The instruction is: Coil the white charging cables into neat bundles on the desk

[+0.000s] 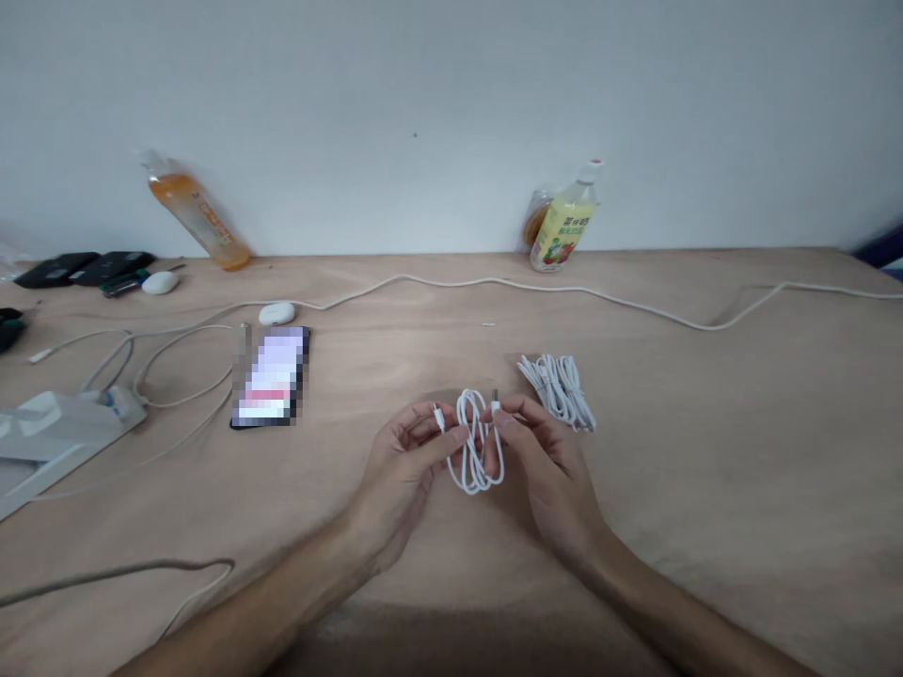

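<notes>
A white USB charging cable (474,461), coiled in loops, is held between my two hands above the tabletop. My left hand (411,451) is closed on the left side of the coil, its thumb across the loops, with the small connector end sticking up by the fingers. My right hand (540,447) pinches the larger USB plug (496,404), whose metal tip points away from me. Just beyond my right hand lies a bundle of white cables (560,387), folded and tied.
A phone (272,376) with a lit screen lies left, near a white earbud case (277,313). A white power strip (71,451) with cords sits far left. One long white cord (607,296) crosses the back. An orange drink bottle (201,221) and a yellow-labelled bottle (564,226) stand by the wall.
</notes>
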Tool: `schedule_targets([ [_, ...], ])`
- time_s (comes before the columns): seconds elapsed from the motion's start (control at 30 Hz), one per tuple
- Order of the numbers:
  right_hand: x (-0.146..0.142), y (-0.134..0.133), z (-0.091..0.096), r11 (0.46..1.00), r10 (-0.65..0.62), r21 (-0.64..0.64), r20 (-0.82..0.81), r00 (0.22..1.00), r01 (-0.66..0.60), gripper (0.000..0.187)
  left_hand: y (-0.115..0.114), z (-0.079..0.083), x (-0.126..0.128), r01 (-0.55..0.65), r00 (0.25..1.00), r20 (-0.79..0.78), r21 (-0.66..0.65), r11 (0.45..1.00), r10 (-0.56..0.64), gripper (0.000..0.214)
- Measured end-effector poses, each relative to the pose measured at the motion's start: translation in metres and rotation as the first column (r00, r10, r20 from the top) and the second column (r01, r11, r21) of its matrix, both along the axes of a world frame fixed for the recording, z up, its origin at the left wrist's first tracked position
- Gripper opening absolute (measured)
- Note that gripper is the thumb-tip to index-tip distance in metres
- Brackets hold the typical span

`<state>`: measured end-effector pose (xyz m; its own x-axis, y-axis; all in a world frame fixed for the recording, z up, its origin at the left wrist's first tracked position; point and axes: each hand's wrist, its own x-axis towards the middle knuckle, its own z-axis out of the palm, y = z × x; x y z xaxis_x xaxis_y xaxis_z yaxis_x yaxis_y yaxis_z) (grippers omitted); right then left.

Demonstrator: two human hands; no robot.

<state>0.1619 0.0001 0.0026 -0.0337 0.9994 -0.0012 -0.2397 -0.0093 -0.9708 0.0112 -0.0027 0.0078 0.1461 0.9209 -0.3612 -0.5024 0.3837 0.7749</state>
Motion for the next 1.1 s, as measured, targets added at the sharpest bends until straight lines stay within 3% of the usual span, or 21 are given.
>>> schedule_targets([
  [0.47, -0.001, -0.002, 0.001, 0.999, -0.041, 0.035, 0.007, 0.999, 0.041, 0.025, 0.000, -0.001, 0.000, -0.030, 0.999, 0.042, -0.014, 0.999, 0.030, 0.030],
  [0.57, -0.001, -0.003, 0.002, 0.998, -0.043, 0.037, 0.016, 0.999, 0.042, 0.023, 0.000, -0.001, 0.001, 0.005, 0.998, 0.059, 0.020, 1.000, -0.006, 0.034],
  [0.73, -0.001, -0.006, 0.001, 0.999, -0.002, 0.038, -0.061, 0.998, 0.004, 0.022, -0.002, 0.000, 0.003, 0.101, 0.990, 0.085, 0.092, 0.991, -0.109, 0.018],
  [0.9, -0.001, -0.008, -0.001, 0.998, 0.057, 0.043, -0.092, 0.994, -0.054, 0.028, -0.005, 0.000, 0.003, 0.191, 0.977, 0.085, 0.072, 0.979, -0.197, 0.028],
  [1.1, -0.001, -0.011, 0.002, 0.996, 0.077, 0.037, 0.002, 0.997, -0.077, 0.030, -0.004, 0.000, 0.005, 0.227, 0.962, 0.151, 0.019, 0.974, -0.227, 0.039],
])
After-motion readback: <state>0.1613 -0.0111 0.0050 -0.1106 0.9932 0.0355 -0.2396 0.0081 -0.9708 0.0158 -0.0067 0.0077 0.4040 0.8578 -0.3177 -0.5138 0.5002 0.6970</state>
